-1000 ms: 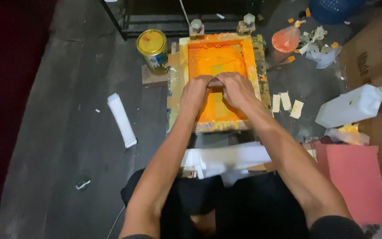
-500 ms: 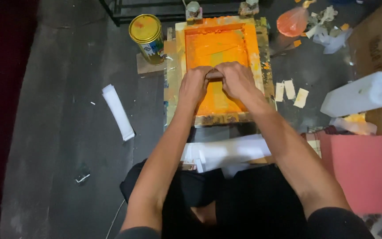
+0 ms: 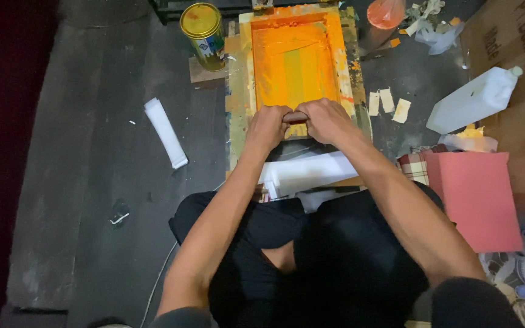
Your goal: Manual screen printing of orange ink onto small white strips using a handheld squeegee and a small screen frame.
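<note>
Your left hand (image 3: 267,126) and right hand (image 3: 326,120) are both closed on the squeegee (image 3: 295,116), at the near end of the screen (image 3: 296,67). It's stiff, ink-slick; grip the handle's ends.

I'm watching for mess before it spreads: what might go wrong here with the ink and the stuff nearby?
Both hands, left hand and right hand, grip the squeegee at the near end of the orange-inked screen frame; ink may spill over onto the white material just below. The open paint can stands close to the frame's corner and might get knocked.
</note>
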